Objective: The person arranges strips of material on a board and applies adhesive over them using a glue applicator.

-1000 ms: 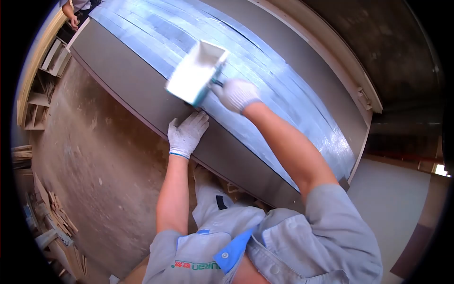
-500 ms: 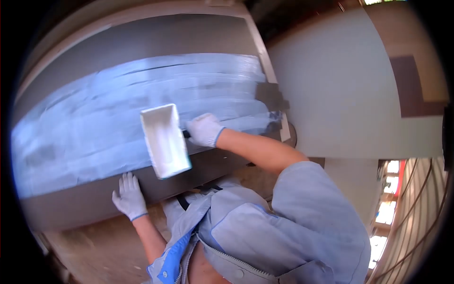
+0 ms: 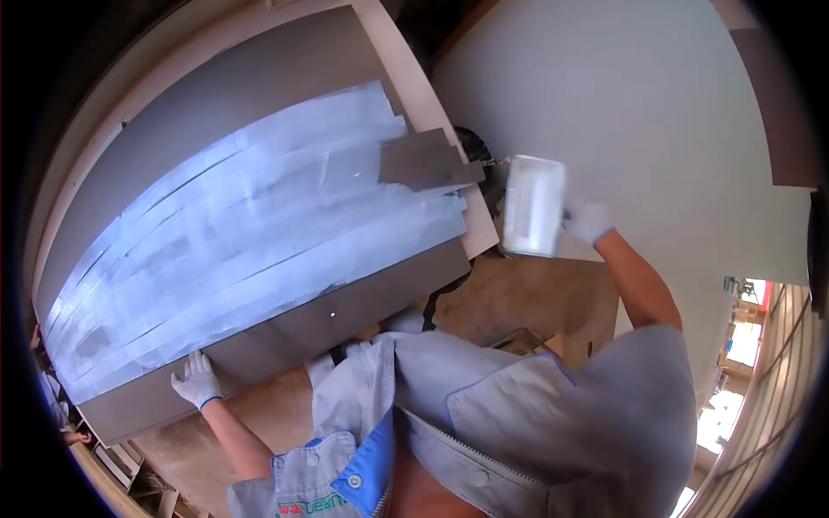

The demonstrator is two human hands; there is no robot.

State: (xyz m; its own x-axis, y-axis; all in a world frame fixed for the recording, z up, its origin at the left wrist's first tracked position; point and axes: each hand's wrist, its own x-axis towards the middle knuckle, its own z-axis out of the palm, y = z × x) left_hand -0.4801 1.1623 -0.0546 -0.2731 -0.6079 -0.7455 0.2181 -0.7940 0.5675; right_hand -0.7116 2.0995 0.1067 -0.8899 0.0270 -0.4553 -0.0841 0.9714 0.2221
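Note:
My left hand (image 3: 197,382), in a white glove, lies flat with fingers spread on the near edge of the dark board (image 3: 285,341). A wide band of wet, pale bluish coating (image 3: 259,216) covers the board's middle in long streaks. My right hand (image 3: 589,223), also gloved and a little blurred, is closed on the handle of a white rectangular trough (image 3: 534,207). That trough is off the board's right end, with its open side facing me. A brown patch (image 3: 421,161) overlaps the coating's right end.
A large grey panel (image 3: 639,112) stands at the right. Below the trough is the brown floor (image 3: 501,298). Part of another person (image 3: 76,437) shows at the lower left, near wooden pieces (image 3: 123,466). Bright windows (image 3: 721,419) are at the far right.
The view has turned toward the board's right end. My right hand has carried the trough from above the coating to the right, past the board. My left hand stays on the near edge.

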